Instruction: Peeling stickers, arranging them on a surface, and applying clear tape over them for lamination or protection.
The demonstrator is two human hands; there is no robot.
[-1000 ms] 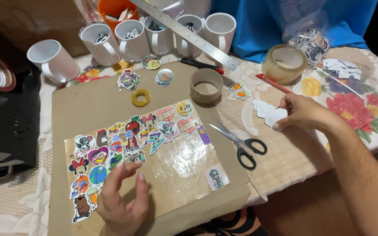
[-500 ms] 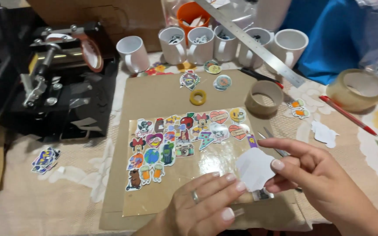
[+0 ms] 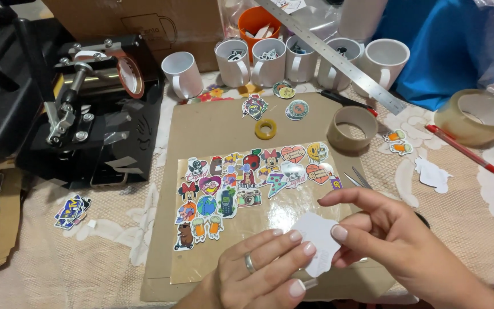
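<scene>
Both hands' grip point(image 3: 315, 260) on white cutout point(image 3: 319, 243); sticker-filled mugs point(image 3: 269, 60) behind.

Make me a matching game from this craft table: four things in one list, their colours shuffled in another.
Things:
1. small tape roll
2. pen
3. cup with scraps
4. cutout held between both hands

Colours:
A. red
B. white
C. yellow
D. orange

Pairs: 1-C, 2-A, 3-D, 4-B

Matt white paper cutout point(image 3: 319, 243), glossy clear film sheet point(image 3: 281, 220), matt brown cardboard point(image 3: 212, 123), metal ruler point(image 3: 338, 57)
</scene>
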